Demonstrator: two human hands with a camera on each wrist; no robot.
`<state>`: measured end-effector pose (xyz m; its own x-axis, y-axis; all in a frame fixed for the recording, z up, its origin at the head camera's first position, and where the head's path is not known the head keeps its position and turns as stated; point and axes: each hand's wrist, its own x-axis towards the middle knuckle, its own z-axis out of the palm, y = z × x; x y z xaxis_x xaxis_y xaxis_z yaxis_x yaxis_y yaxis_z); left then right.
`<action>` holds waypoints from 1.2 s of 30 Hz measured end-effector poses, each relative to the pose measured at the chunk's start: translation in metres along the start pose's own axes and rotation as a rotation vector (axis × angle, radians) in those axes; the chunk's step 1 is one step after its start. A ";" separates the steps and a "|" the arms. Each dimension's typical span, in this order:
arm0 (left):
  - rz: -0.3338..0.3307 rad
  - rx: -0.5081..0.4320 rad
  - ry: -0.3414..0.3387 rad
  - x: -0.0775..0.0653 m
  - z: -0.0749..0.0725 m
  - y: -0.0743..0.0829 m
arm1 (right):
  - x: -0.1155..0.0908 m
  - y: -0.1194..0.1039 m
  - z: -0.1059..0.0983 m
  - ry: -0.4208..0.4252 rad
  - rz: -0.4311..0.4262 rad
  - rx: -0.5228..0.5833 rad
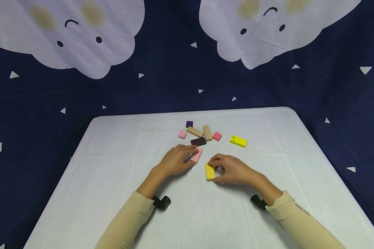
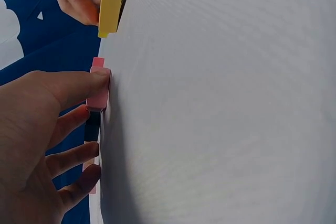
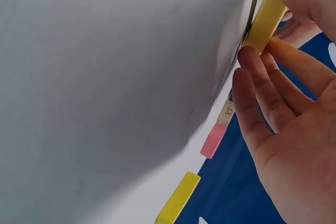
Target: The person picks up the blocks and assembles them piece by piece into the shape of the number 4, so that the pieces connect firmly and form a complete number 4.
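Note:
My left hand (image 1: 176, 159) pinches a pink block (image 1: 197, 155) by its ends, thumb at the near end and fingertips at the far one. In the left wrist view the thumb lies against that pink block (image 2: 98, 90), and the other fingers are spread beyond it. To the right, my right hand (image 1: 233, 169) holds a yellow block (image 1: 210, 173) between thumb and fingers. The right wrist view shows this yellow block (image 3: 268, 19) with the thumb at one end and fingertips at the other. A dark brown block (image 1: 198, 141) lies just beyond the left fingertips.
Behind the hands on the white table (image 1: 112, 193) lie two wooden blocks (image 1: 207, 133), a purple block (image 1: 189, 123), a small pale pink block (image 1: 182, 134) and a darker pink one (image 1: 217, 136). Another yellow block (image 1: 238, 141) is farther right. A dark blue cloth (image 1: 168, 93) hangs behind.

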<state>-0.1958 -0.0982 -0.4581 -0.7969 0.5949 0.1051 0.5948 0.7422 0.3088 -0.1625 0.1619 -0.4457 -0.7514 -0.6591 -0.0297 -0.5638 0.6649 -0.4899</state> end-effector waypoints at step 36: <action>0.001 0.016 -0.009 0.000 0.001 0.000 | -0.012 -0.019 0.006 0.015 -0.055 -0.188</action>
<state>-0.1955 -0.0978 -0.4591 -0.7951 0.5987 0.0968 0.5975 0.7461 0.2938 -0.1412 0.1550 -0.4409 -0.7217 -0.6921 0.0064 -0.6575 0.6826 -0.3190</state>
